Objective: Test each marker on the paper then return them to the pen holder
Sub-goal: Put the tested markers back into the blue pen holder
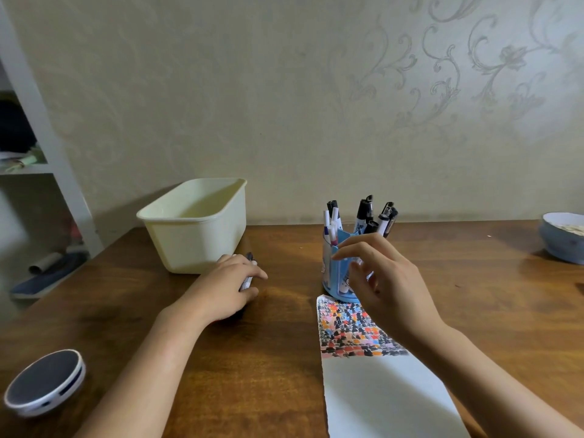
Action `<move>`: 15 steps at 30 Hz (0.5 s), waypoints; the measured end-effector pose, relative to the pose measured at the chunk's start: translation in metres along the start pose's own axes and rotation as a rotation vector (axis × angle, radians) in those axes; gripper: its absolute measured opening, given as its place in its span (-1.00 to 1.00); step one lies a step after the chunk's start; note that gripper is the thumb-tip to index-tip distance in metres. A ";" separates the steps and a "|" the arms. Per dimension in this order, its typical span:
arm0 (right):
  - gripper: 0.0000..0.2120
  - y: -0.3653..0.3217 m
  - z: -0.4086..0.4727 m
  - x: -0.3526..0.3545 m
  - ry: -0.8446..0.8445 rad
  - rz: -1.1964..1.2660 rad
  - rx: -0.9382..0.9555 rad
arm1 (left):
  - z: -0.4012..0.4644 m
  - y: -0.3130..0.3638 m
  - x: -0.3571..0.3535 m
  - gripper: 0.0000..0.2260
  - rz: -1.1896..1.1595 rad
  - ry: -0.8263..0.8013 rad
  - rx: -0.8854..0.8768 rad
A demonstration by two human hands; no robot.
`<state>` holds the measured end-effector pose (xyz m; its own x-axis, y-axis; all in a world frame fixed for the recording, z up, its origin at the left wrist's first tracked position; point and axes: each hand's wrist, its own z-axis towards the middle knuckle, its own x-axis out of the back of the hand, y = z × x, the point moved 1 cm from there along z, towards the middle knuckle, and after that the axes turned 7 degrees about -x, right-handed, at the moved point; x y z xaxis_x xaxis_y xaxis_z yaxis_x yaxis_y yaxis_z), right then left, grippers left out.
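Two hands in the head view, both low over the brown wooden table point(284, 358). My left hand point(226, 290) lies on the tabletop with fingers curled round a dark marker with a white label point(247, 277); its tip points toward the cream rectangular plastic tub point(196, 226), which sits just beyond my knuckles. My right hand point(384, 279) hovers in front of the blue plastic pen holder point(331, 279), fingers loosely spread and bent, gripping nothing; whether fingertips touch the holder, can't tell. Holder carries the black and white markers point(363, 216) upright, tips above its rim. The white paper sheet with coloured test marks point(373, 374) runs from the holder's base toward me, its far edge touching or just under the holder. Round grey-topped white disc point(45, 382) near the left table edge. Blue bowl point(562, 237) far right, cut by the frame. Bare wood between tub and holder, and between my forearms.
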<state>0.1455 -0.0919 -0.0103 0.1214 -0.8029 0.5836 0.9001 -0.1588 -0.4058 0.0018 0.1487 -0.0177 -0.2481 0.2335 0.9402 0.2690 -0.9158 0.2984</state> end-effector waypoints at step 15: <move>-0.76 0.002 0.000 0.000 -0.008 -0.005 -0.008 | 0.002 -0.006 -0.004 -0.52 0.041 -0.063 0.022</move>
<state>0.1475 -0.0920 -0.0115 0.1198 -0.7976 0.5912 0.8973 -0.1678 -0.4082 0.0030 0.1534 -0.0230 -0.1778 0.2169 0.9599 0.2984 -0.9176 0.2626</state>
